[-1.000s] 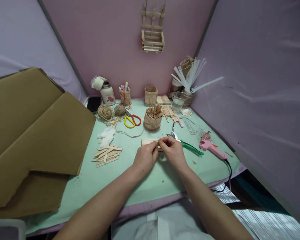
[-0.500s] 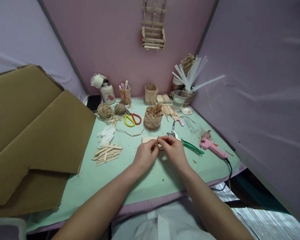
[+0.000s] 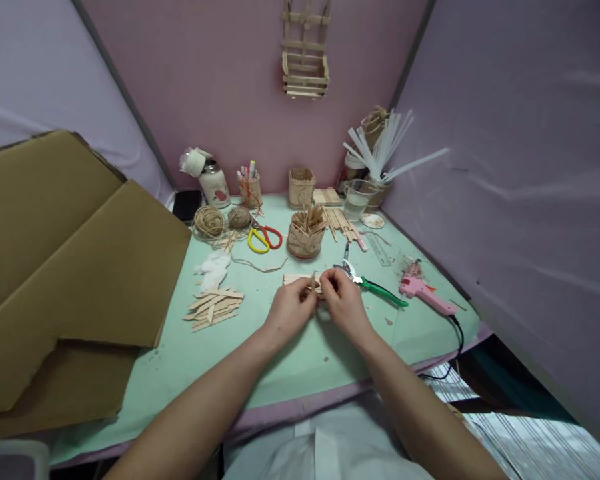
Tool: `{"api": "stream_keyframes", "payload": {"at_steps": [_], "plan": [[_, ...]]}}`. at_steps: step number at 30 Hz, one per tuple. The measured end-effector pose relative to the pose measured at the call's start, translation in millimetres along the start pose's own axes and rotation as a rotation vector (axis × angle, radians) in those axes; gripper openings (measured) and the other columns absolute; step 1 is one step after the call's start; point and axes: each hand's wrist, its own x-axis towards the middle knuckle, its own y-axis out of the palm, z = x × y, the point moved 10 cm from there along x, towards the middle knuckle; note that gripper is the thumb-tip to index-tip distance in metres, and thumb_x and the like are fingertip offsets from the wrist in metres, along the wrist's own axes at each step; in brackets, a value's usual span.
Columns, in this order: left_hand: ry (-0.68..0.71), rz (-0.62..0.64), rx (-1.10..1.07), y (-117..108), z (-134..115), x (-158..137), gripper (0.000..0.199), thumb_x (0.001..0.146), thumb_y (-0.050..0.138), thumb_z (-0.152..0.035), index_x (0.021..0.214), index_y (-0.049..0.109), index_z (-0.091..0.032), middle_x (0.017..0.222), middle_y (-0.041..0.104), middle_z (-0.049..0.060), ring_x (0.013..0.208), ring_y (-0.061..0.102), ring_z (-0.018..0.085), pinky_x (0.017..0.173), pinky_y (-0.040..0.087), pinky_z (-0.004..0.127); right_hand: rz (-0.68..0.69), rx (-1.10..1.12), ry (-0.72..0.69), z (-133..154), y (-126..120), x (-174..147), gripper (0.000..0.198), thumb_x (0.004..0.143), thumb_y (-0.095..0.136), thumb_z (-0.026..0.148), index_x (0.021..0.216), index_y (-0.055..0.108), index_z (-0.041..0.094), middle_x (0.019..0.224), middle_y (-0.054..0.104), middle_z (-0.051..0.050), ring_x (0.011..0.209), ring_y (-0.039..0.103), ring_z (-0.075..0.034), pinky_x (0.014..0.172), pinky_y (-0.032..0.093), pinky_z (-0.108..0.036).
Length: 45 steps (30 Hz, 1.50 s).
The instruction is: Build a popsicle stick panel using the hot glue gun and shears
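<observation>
My left hand (image 3: 295, 307) pinches a short wooden stick piece (image 3: 313, 280) upright between thumb and fingers. Just right of it, my right hand (image 3: 341, 293) is closed, thumb against fingertips; whatever it may hold is too small to make out. Under and behind the fingers lies a flat panel of wooden craft sticks (image 3: 295, 279), partly covered by both hands. Green-handled cutters (image 3: 380, 291) rest beside my right hand. Straight ahead stands a stick-covered pot (image 3: 305, 241) filled with wooden pieces.
Loose craft sticks (image 3: 213, 310) and white fluff (image 3: 213, 267) lie left. Scissors (image 3: 265, 239) and twine balls (image 3: 209, 222) sit behind. A pink glue gun (image 3: 425, 293) with its cord is at the right. Large cardboard (image 3: 80, 267) covers the left side. A water cup (image 3: 359, 200) stands back right.
My right hand has drawn slightly right, away from the stick piece, which now shows more clearly in my left fingers. My left hand stays nearly in place.
</observation>
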Motion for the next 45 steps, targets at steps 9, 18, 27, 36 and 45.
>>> {"api": "stream_keyframes", "payload": {"at_steps": [9,18,27,36,45], "plan": [[0.070,-0.072,0.188,-7,-7,-2,0.020,0.088,0.053,-0.019,0.098,0.070,-0.019,0.089,0.074,0.005,0.082,0.066,0.018,0.075,0.046,0.027,0.007,-0.023,0.010,-1,-3,0,0.018,0.079,0.059,0.033,0.081,0.071,0.020,0.084,0.074,-0.007,0.077,0.065,-0.022,0.072,0.049,-0.033],[0.089,0.001,0.501,7,-12,-5,0.022,0.095,0.044,-0.018,0.099,0.066,-0.015,0.095,0.073,0.010,0.085,0.067,0.021,0.075,0.047,0.030,-0.021,-0.014,0.042,-9,1,-2,0.018,0.072,0.060,0.033,0.071,0.068,0.018,0.064,0.069,-0.004,0.058,0.058,-0.018,0.058,0.044,-0.030],[0.065,-0.012,0.439,5,-13,-8,0.021,0.092,0.046,-0.018,0.099,0.066,-0.017,0.092,0.073,0.009,0.082,0.066,0.021,0.074,0.048,0.030,-0.051,0.012,0.067,-13,3,-4,0.014,0.071,0.060,0.032,0.068,0.065,0.019,0.061,0.065,-0.002,0.058,0.054,-0.019,0.057,0.042,-0.030],[0.037,-0.108,0.220,-11,-4,-2,0.018,0.089,0.051,-0.021,0.081,0.067,-0.017,0.074,0.070,0.004,0.067,0.059,0.016,0.063,0.039,0.025,0.092,0.094,0.037,-10,11,3,0.025,0.083,0.056,0.040,0.086,0.072,0.020,0.089,0.075,-0.007,0.081,0.067,-0.023,0.075,0.051,-0.035],[0.082,-0.054,0.245,-4,-10,-5,0.019,0.089,0.049,-0.018,0.087,0.069,-0.019,0.081,0.071,0.004,0.071,0.061,0.016,0.068,0.041,0.025,0.081,0.069,0.035,-6,6,7,0.018,0.080,0.058,0.037,0.072,0.062,0.021,0.071,0.066,-0.003,0.067,0.059,-0.019,0.064,0.046,-0.031]]}}
